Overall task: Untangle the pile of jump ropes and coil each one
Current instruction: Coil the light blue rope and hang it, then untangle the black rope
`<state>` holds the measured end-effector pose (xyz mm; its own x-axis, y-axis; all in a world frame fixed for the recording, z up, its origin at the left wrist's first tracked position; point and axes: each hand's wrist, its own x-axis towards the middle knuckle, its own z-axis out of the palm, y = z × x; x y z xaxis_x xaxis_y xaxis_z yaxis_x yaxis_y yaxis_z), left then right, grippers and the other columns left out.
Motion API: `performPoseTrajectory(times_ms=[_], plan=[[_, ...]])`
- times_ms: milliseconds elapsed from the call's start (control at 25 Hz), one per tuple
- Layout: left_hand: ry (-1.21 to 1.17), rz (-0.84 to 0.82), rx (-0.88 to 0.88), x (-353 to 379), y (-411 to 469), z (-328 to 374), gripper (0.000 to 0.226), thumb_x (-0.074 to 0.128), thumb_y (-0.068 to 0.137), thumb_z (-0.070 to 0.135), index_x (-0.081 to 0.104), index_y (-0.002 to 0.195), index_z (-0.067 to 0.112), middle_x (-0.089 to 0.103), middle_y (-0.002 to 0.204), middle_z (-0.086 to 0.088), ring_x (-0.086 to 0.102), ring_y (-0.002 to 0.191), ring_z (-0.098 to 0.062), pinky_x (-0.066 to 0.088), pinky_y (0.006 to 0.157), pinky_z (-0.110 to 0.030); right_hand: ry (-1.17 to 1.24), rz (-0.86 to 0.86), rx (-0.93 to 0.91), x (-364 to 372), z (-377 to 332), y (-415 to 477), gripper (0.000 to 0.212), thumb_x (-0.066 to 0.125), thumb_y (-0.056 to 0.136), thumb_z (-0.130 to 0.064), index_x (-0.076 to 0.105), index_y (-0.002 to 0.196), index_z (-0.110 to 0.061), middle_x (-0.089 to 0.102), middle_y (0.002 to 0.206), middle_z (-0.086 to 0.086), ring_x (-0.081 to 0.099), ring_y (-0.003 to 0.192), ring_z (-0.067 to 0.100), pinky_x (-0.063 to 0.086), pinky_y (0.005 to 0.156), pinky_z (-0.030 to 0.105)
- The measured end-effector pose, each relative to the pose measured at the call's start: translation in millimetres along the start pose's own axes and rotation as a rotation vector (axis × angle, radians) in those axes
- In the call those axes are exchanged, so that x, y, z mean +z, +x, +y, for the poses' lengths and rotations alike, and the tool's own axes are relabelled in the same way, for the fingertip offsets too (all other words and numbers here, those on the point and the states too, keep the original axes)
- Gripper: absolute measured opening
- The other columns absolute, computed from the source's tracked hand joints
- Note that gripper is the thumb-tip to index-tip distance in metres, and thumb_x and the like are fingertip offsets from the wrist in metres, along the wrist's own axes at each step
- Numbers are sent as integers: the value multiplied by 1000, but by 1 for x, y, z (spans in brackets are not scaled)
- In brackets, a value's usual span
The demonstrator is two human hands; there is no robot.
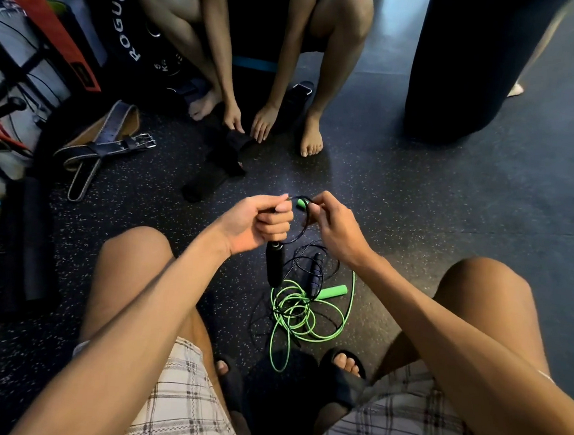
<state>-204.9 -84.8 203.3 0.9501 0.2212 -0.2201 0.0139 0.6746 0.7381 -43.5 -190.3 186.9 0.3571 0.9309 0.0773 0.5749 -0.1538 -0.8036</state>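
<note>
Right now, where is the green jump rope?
In the head view, the green jump rope lies looped on the floor between the person's knees, below the right hand and just right of the black handle.

**Item 1.** Left arm (141,309): bare, enters from the lower left and reaches forward toward the centre. Left hand (261,222): back turned toward the camera, 4 fingers curled in a fist round a black handle (274,268), which hangs below the fist. The thumb lies over the top.

**Item 2.** Right arm (442,318): bare, enters from the lower right and reaches forward likewise. Right hand (334,226): level with the left and just beside it, fingertips pinching a thin black cord (302,198).

The 2 hands are apart, not touching.
</note>
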Motion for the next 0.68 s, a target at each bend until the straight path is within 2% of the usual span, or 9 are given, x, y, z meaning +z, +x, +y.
performPoseTrajectory(times_ms=[160, 240, 320, 440, 520, 600, 640, 680], plan=[[-264, 63, 253, 6, 0, 9, 30, 31, 105, 21, 48, 81, 15, 22, 55, 8, 18, 45, -7, 29, 49, -21, 173, -145, 161, 13, 12, 0, 7, 45, 103, -15, 47, 102, -8, 74, 89, 16, 71, 77, 18, 51, 79, 29], [-334, 198, 372, 6, 1, 12, 27, 33, 105, 19, 51, 86, 11, 36, 56, 5, 31, 47, -8, 36, 51, -21, 180, -242, 226, 18, 11, -4, 4, 48, 102, -12, 44, 101, -11, 73, 93, 22, 71, 74, 18, 55, 78, 29], [-394, 377, 460, 3, 4, 13, 27, 35, 105, 17, 54, 89, 6, 50, 61, -1, 46, 52, -12, 43, 55, -23, 138, -316, 284, 21, 14, -7, 11, 53, 99, -10, 43, 96, -13, 73, 95, 24, 72, 81, 31, 57, 80, 43], [-324, 610, 536, -3, 6, 11, 29, 34, 105, 17, 57, 93, 4, 69, 70, -7, 68, 64, -19, 56, 66, -29, -15, -398, 283, 22, 17, -6, 18, 65, 92, -11, 47, 90, -13, 75, 90, 18, 72, 86, 35, 57, 83, 49], [-232, 696, 578, -7, 5, 10, 31, 31, 106, 17, 57, 95, 4, 73, 75, -11, 72, 72, -22, 59, 72, -31, -221, -409, 220, 21, 19, -4, 18, 69, 87, -12, 51, 90, -13, 74, 86, 10, 71, 83, 28, 57, 78, 38], [-171, 752, 620, -11, 5, 8, 31, 31, 107, 16, 57, 97, 2, 73, 79, -15, 73, 76, -26, 59, 76, -34, -331, -414, 190, 18, 17, -7, 18, 68, 86, -9, 51, 91, -15, 69, 78, 1, 66, 69, 16, 50, 61, 17], [-143, 774, 634, -14, 5, 7, 31, 30, 107, 16, 56, 98, 1, 73, 80, -17, 73, 76, -27, 59, 77, -35, -347, -417, 168, 17, 16, -7, 18, 66, 86, -6, 51, 90, -15, 68, 75, 0, 63, 64, 13, 46, 55, 12], [-101, 798, 642, -16, 6, 6, 31, 30, 107, 16, 55, 100, -1, 72, 82, -19, 73, 77, -29, 59, 77, -36, -361, -406, 129, 16, 17, -7, 18, 64, 85, -4, 51, 88, -17, 70, 77, 1, 65, 65, 14, 48, 56, 14]])
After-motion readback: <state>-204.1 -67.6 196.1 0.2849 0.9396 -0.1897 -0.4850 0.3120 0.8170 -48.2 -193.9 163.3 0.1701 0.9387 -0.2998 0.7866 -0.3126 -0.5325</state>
